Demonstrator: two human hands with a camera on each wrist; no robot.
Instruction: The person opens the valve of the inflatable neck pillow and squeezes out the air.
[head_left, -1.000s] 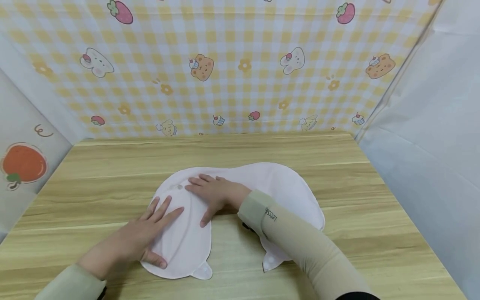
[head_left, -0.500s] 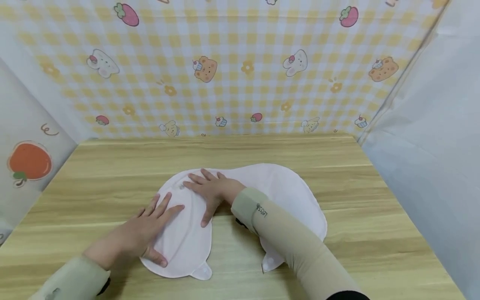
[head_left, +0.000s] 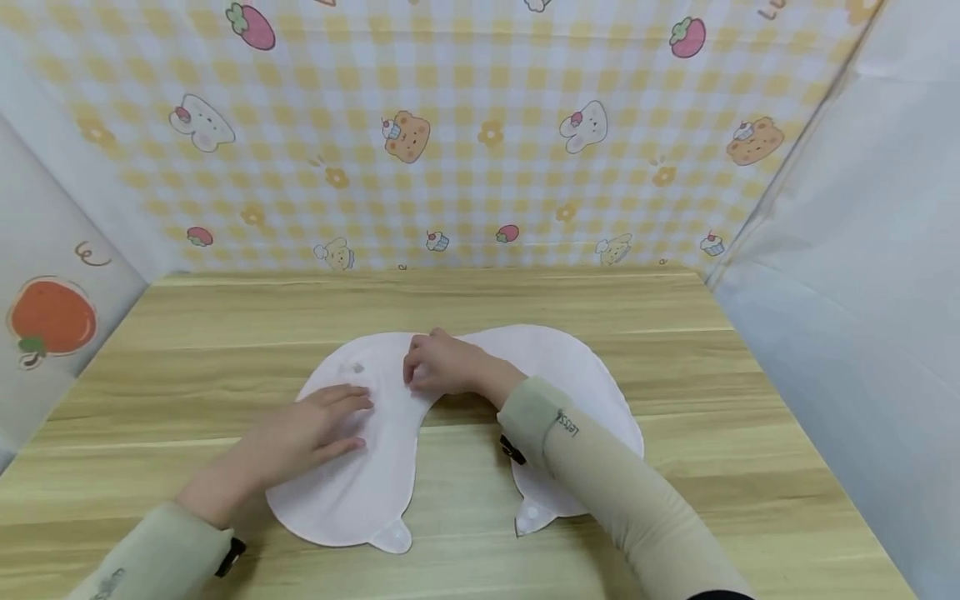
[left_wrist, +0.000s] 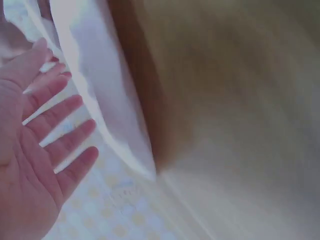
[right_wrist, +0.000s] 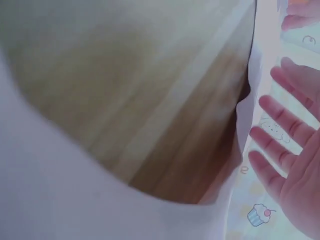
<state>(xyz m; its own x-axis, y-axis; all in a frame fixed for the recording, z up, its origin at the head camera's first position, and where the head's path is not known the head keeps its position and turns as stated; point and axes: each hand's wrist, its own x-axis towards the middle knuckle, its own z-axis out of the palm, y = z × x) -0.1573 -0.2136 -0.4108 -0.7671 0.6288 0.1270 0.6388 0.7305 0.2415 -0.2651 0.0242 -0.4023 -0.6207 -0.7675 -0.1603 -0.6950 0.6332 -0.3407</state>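
Observation:
A pale pink U-shaped cloth (head_left: 555, 375), shaped like a bib, lies spread on the table with its curve at the back. Small tabs with round snaps end its two arms, the left tab (head_left: 393, 536) and the right tab (head_left: 534, 517). My left hand (head_left: 318, 433) is over the cloth's left arm, its fingers loosely extended and apart. My right hand (head_left: 450, 364) reaches across to the inner bend, fingertips pointing down at the fabric. In the right wrist view the right hand (right_wrist: 300, 160) has relaxed fingers beside the cloth edge, with nothing between them.
The wood-grain table (head_left: 712, 467) runs back to a yellow checked curtain (head_left: 465, 183) printed with animals and strawberries. White sheeting (head_left: 847, 275) hangs along the right side, and a panel with a printed orange fruit (head_left: 52, 317) stands at left.
Both hands have come off their flat, spread press on the cloth's left arm. My right hand has moved slightly right with fingers bent; the left fingers have drawn closer together. The cloth's left arm looks smoother.

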